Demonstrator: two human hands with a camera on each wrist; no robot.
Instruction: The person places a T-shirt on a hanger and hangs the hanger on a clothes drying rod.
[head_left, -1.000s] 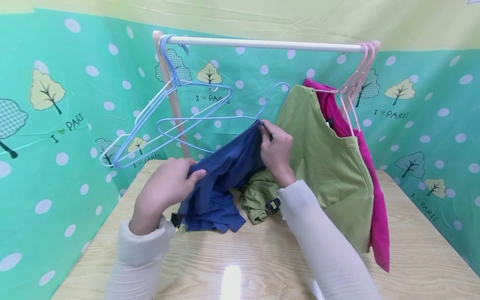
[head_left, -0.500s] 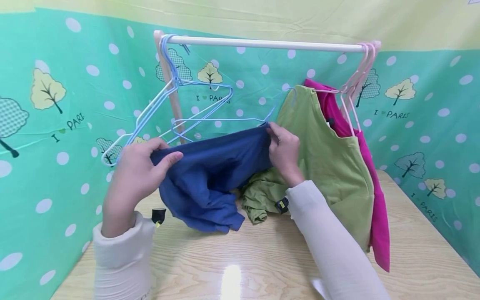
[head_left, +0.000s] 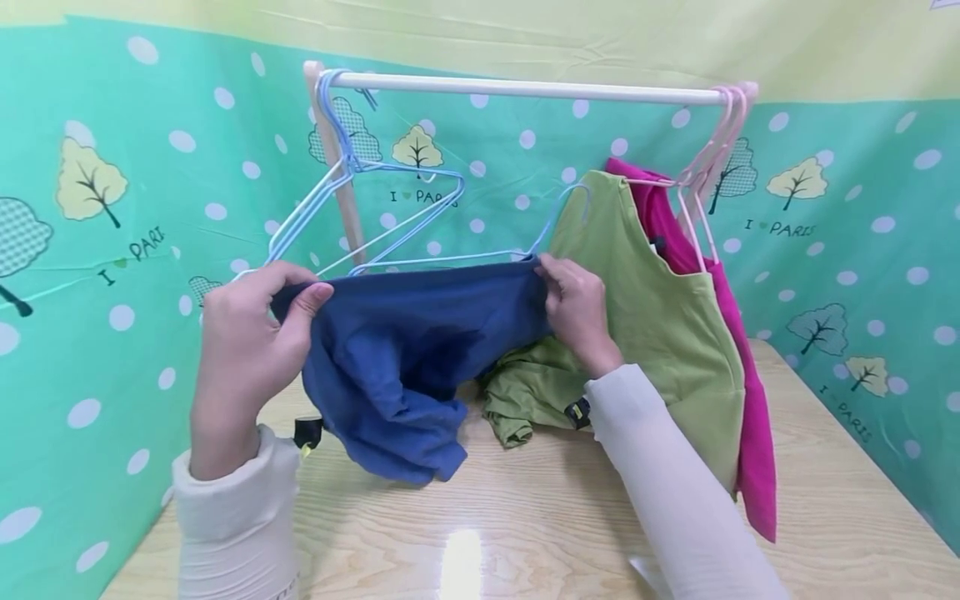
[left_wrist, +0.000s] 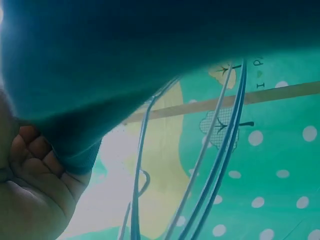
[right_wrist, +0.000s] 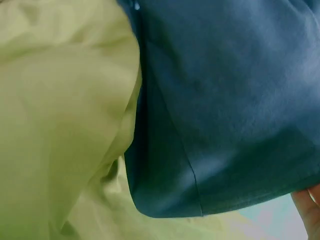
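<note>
My left hand [head_left: 251, 342] grips the left end of the top edge of a blue garment [head_left: 427, 308], thumb in front. At its right end, my right hand [head_left: 579, 304] pinches the same edge, so the edge is stretched nearly level. A light blue hanger [head_left: 546, 227] shows its hook and upper wire above that edge; its lower part is hidden by the cloth. The garment's lower folds droop close over the table. In the left wrist view, the cloth [left_wrist: 100, 60] covers the top, with curled fingers under it. The right wrist view shows the cloth [right_wrist: 235, 100] beside green fabric.
A white rail [head_left: 525, 87] spans the rack. Several blue and white hangers [head_left: 341, 167] hang at its left end. At right, pink hangers [head_left: 723, 158] carry a green garment [head_left: 660, 317] and a magenta one [head_left: 757, 450]. Crumpled green cloth [head_left: 517, 400] lies on the wooden table [head_left: 525, 517].
My left hand has moved left and up, drawing the blue garment's top edge wide and flatter. My right hand has shifted slightly right and down, and the hanger's hook has shifted slightly right.
</note>
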